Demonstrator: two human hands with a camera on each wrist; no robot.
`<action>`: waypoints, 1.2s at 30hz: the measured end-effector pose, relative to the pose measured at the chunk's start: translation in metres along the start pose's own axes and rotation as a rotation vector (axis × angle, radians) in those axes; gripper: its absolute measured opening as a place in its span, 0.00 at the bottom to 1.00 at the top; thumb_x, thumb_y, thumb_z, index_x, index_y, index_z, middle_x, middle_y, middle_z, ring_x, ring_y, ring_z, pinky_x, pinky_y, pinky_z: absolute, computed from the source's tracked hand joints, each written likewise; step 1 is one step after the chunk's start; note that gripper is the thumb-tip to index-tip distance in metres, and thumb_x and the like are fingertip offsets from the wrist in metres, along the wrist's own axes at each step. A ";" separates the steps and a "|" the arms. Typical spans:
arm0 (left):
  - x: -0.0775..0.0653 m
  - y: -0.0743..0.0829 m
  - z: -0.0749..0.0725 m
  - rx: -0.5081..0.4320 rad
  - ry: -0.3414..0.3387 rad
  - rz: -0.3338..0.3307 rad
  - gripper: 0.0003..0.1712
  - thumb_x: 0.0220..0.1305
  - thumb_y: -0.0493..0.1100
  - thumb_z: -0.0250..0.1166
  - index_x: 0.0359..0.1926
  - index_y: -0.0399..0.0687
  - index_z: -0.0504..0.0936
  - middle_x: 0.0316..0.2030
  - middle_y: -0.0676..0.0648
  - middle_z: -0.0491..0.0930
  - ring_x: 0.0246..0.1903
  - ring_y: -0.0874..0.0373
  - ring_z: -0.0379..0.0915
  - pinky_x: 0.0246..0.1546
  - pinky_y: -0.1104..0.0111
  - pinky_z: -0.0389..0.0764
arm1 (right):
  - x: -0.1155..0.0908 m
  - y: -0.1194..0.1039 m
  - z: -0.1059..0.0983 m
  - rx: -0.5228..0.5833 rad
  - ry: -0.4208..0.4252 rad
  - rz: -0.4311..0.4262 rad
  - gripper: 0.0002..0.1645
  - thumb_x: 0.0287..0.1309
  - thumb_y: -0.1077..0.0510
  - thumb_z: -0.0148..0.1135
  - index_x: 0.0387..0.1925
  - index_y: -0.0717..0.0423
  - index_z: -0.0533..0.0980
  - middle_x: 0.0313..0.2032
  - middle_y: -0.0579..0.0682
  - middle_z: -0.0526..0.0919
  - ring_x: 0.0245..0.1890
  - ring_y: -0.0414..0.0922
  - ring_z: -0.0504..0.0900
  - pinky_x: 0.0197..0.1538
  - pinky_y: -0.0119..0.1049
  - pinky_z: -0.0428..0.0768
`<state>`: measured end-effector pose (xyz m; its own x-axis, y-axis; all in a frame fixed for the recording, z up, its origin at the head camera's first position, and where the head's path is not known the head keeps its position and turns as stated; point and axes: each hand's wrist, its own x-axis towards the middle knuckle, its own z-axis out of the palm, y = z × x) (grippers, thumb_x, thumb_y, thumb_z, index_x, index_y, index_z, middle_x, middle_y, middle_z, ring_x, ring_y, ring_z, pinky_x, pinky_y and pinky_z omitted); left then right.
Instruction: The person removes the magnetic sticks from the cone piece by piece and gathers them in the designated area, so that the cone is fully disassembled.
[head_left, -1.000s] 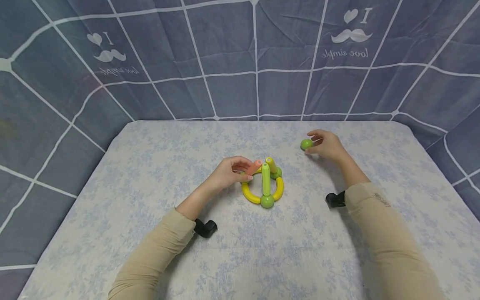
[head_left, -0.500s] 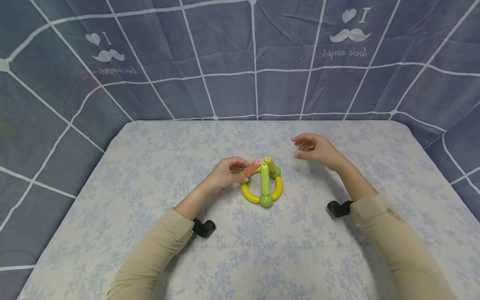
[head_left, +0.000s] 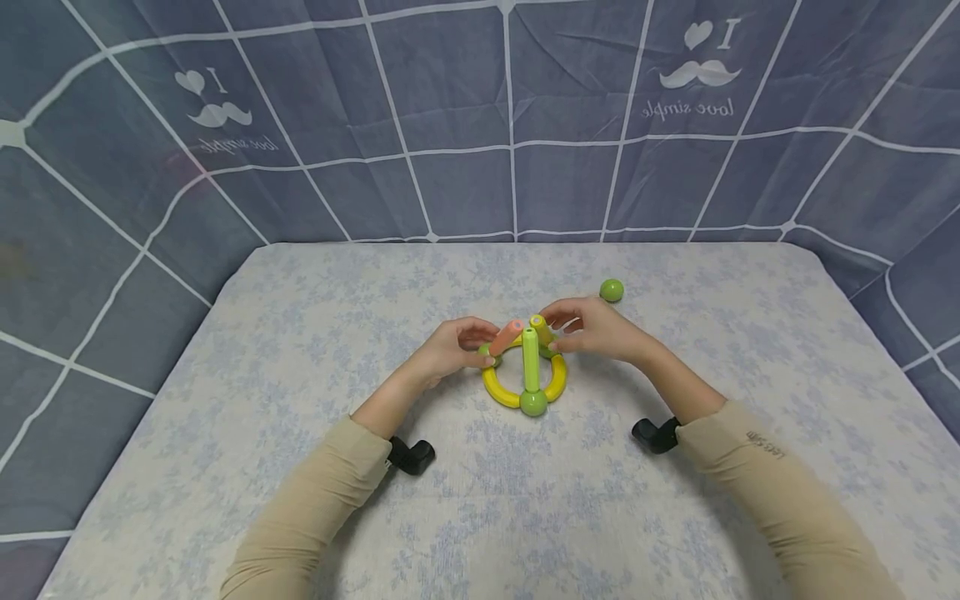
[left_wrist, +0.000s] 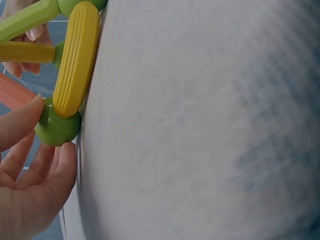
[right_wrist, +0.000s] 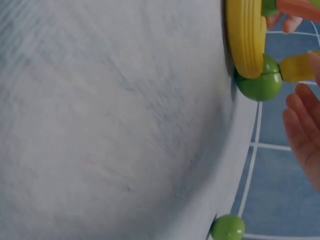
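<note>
A toy frame of ribbed rods and green balls stands on the table, its base a ring of curved yellow pieces. A light green rod, a coral rod and a yellow rod rise from its balls. My left hand pinches the left green ball between thumb and fingers. Beside the yellow rod, my right hand has its fingers extended. In the right wrist view those fingers are apart from the rear green ball; the thumb overlaps the rod's end, contact unclear.
A loose green ball lies behind my right hand. Black wrist mounts stick out from both sleeves. The table has a floral cloth, and a blue gridded curtain hangs behind and at the sides.
My right hand has left the loose green ball and moved left and nearer to the frame's yellow rod. The ball stays behind. My left hand keeps its hold on the left ball.
</note>
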<state>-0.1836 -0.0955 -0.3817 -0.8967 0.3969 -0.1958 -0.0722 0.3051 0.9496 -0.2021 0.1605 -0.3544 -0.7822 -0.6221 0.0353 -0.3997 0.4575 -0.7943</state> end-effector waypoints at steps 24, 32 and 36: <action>0.000 -0.003 0.000 -0.057 0.010 -0.126 0.23 0.54 0.30 0.67 0.53 0.38 0.77 0.51 0.41 0.75 0.51 0.50 0.71 0.45 0.68 0.77 | 0.003 0.005 0.015 -0.021 0.091 0.036 0.17 0.57 0.68 0.60 0.49 0.69 0.72 0.41 0.57 0.80 0.42 0.50 0.79 0.45 0.41 0.78; 0.001 -0.002 0.000 -0.071 0.017 -0.136 0.23 0.54 0.28 0.67 0.52 0.37 0.78 0.49 0.40 0.75 0.48 0.51 0.73 0.40 0.71 0.78 | 0.008 0.012 0.014 0.036 0.114 0.084 0.17 0.59 0.67 0.59 0.49 0.70 0.71 0.40 0.60 0.79 0.41 0.52 0.79 0.44 0.42 0.78; 0.002 -0.002 0.000 -0.077 0.016 -0.146 0.22 0.54 0.28 0.66 0.52 0.37 0.77 0.49 0.40 0.76 0.48 0.51 0.73 0.41 0.70 0.78 | 0.009 0.012 0.014 0.044 0.118 0.098 0.17 0.59 0.66 0.60 0.49 0.70 0.72 0.40 0.60 0.80 0.41 0.52 0.79 0.44 0.41 0.79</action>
<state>-0.1850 -0.0955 -0.3840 -0.8813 0.3390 -0.3294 -0.2348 0.2909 0.9275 -0.2075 0.1517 -0.3718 -0.8683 -0.4955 0.0255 -0.2996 0.4827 -0.8230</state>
